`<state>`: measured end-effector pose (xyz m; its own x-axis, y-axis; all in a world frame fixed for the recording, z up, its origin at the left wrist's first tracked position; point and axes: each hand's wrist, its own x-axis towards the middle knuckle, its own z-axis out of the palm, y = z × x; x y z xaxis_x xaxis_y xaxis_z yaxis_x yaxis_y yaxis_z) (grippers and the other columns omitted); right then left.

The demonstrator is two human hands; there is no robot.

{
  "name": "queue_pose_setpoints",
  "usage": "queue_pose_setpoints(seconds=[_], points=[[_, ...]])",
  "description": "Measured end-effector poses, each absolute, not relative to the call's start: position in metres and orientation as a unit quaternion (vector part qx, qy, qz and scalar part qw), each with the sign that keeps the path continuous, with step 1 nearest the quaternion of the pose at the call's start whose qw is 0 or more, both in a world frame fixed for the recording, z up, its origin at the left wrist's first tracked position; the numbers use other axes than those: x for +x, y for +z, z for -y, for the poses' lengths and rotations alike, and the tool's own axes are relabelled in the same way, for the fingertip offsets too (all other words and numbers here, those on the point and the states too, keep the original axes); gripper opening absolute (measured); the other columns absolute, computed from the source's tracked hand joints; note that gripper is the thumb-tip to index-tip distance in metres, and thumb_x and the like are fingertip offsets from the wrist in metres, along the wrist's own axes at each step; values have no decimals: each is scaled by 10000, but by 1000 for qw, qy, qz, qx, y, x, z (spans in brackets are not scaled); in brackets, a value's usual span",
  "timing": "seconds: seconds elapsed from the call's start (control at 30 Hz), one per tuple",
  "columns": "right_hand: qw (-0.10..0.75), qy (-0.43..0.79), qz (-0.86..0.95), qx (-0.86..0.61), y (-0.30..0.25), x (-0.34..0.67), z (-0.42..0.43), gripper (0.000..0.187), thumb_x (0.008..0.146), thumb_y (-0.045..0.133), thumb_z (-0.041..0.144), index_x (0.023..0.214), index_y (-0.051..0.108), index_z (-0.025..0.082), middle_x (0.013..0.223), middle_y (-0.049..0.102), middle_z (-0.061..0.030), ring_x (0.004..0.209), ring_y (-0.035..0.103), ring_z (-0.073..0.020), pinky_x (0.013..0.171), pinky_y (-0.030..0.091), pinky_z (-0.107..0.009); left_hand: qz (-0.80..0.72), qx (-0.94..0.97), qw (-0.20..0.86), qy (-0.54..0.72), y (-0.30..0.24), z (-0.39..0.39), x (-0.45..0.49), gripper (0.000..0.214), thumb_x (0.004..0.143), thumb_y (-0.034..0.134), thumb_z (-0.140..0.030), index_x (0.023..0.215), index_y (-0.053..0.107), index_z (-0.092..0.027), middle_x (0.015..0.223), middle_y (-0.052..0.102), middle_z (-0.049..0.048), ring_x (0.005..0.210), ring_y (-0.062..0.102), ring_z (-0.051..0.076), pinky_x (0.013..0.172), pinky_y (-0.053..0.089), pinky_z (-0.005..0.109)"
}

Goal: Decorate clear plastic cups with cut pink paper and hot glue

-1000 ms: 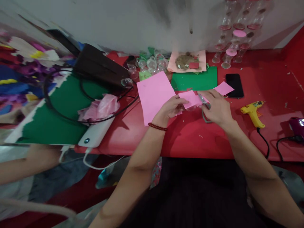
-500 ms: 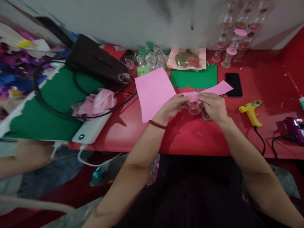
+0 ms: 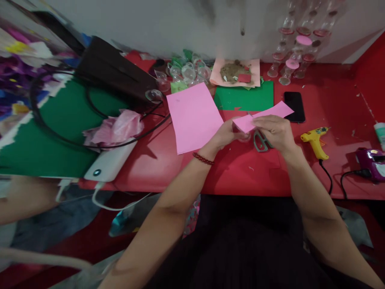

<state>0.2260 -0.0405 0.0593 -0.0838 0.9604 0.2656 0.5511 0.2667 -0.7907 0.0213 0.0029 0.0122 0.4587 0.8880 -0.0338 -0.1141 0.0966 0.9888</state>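
Note:
My right hand [image 3: 277, 129] pinches a pink paper strip [image 3: 272, 112] near its middle. The strip's left end lies over a small clear plastic cup-like piece [image 3: 243, 137], hiding most of it. Curled around that clear piece is my left hand [image 3: 224, 134], with a beaded bracelet at the wrist. Grey-green scissors [image 3: 260, 142] show their handles just below my right hand; the rest is mostly covered. Left of my hands lies a larger pink paper sheet [image 3: 194, 118] on the red table [image 3: 240, 172].
A green sheet [image 3: 243, 96], a black phone [image 3: 294, 106] and a yellow glue gun [image 3: 315, 141] lie around my hands. Clear bottle-like pieces [image 3: 285, 74] stand stacked at back right. On the left are a white power bank [image 3: 111, 164], black cable and another person's arm [image 3: 30, 198].
The strip's left end has swung down over the clear piece, toward me. My right hand has shifted slightly right, showing more of the scissors. The view has shifted a little.

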Motion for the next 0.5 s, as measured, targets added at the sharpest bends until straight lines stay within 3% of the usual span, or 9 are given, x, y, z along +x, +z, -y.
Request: queue_pose_setpoints(seconds=[0.1, 0.17, 0.23, 0.33, 0.43, 0.5], points=[[496, 240, 580, -600, 55, 236, 32, 125, 973, 679, 305, 981, 797, 266, 939, 783, -45, 980, 795, -251, 841, 656, -395, -340, 564, 654, 374, 9, -5, 23, 383, 601, 917, -172, 938, 735, -193, 865, 741, 11, 826, 668, 169, 854, 546, 335], [518, 242, 524, -631, 45, 243, 23, 164, 1005, 664, 356, 1103, 746, 254, 877, 737, -31, 829, 787, -216, 767, 644, -355, -325, 582, 653, 360, 7, -7, 22, 380, 579, 924, -182, 908, 734, -197, 895, 740, 12, 845, 664, 168, 876, 536, 335], [475, 255, 516, -665, 33, 247, 15, 265, 1005, 662, 329, 1250, 691, 233, 898, 733, -40, 790, 783, -212, 776, 638, -358, -322, 599, 641, 355, 5, -8, 21, 412, 556, 929, -184, 924, 745, -198, 963, 750, 22, 902, 668, 176, 930, 521, 342], [376, 185, 549, -723, 26, 249, 10, 437, 962, 686, 258, 1389, 623, 189, 1191, 741, -150, 962, 784, -272, 922, 622, -442, -335, 620, 612, 359, 1, -10, 21, 384, 578, 914, -202, 927, 753, -192, 953, 735, 15, 888, 651, 167, 937, 499, 338], [323, 76, 572, -750, 36, 257, 19, 369, 959, 683, 296, 1309, 665, 181, 1396, 660, -216, 1108, 726, -323, 1014, 573, -522, -330, 637, 593, 366, 3, -8, 22, 276, 639, 875, -211, 880, 742, -190, 962, 732, 21, 863, 637, 155, 919, 495, 325], [300, 42, 565, -767, 46, 272, 34, 199, 989, 645, 353, 1071, 722, 190, 1250, 713, -198, 1076, 696, -331, 995, 557, -539, -323, 633, 587, 388, 8, -5, 23, 257, 647, 855, -187, 876, 737, -195, 1065, 752, 44, 949, 660, 169, 949, 500, 321]])
